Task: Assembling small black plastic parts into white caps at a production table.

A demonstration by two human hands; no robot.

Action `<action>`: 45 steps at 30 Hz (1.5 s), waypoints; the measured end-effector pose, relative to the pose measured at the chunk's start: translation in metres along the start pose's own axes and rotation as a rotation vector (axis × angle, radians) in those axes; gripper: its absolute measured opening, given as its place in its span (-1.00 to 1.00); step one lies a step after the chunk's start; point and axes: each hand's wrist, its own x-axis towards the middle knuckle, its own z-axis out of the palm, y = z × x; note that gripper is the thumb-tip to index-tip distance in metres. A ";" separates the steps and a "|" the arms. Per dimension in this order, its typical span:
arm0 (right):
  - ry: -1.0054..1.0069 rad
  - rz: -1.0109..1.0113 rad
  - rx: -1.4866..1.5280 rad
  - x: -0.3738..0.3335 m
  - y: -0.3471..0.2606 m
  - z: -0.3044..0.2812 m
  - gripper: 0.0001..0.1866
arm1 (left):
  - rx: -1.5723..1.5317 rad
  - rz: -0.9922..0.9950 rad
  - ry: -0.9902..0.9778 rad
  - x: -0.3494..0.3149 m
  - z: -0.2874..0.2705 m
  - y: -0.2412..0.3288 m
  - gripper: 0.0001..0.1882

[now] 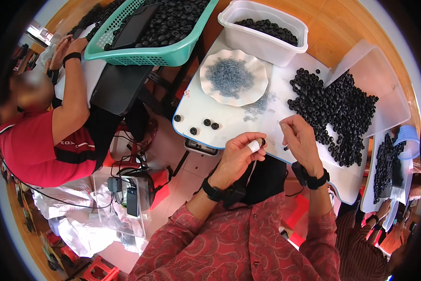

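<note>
Co-worker (pixel 46 140) in a red and black shirt sits at the left, hands raised, beside a black tabletop (pixel 121 89). Far beyond, a green basket (pixel 173 55) holds black rings (pixel 177 23) and a dark, flat, rectangular object (pixel 135 25). Next comes the white table (pixel 191 107), where 4 loose black rings (pixel 193 131) lie near its left edge, 2 of them side by side. Farther back, a wavy-rimmed plate (pixel 261 86) carries a heap of small translucent rings (pixel 229 77), with more scattered just right of it. The left hand (pixel 234 159), in front of the table's near edge, pinches a small black piece (pixel 263 141) at its fingertips; a white wrap (pixel 254 146) circles a digit. Beyond the plate stands a white tub (pixel 252 44), partly filled with black rings. The right hand (pixel 304 140) hovers just right of the left, fingers curled toward the thumb; whether it grasps anything, I cannot tell. Farther right, a broad pile of black rings (pixel 351 112) spreads at the mouth of a tipped clear bin (pixel 386 89). At the far right sits a blue basket (pixel 407 140).
</note>
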 end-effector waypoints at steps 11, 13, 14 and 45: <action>-0.046 -0.082 0.131 -0.044 -0.005 0.017 -0.93 | -0.012 0.046 -0.025 -0.002 0.015 0.000 -0.70; -0.038 -0.107 0.126 -0.047 -0.003 0.017 -0.94 | 0.019 0.054 -0.026 -0.003 0.014 -0.003 -0.71; -0.041 -0.099 0.119 -0.048 -0.004 0.017 -0.94 | 0.035 0.057 -0.027 -0.003 0.014 -0.004 -0.72; 0.159 0.019 0.334 -0.088 -0.011 0.023 -0.93 | -0.275 -0.132 -0.182 -0.012 0.018 -0.021 -0.69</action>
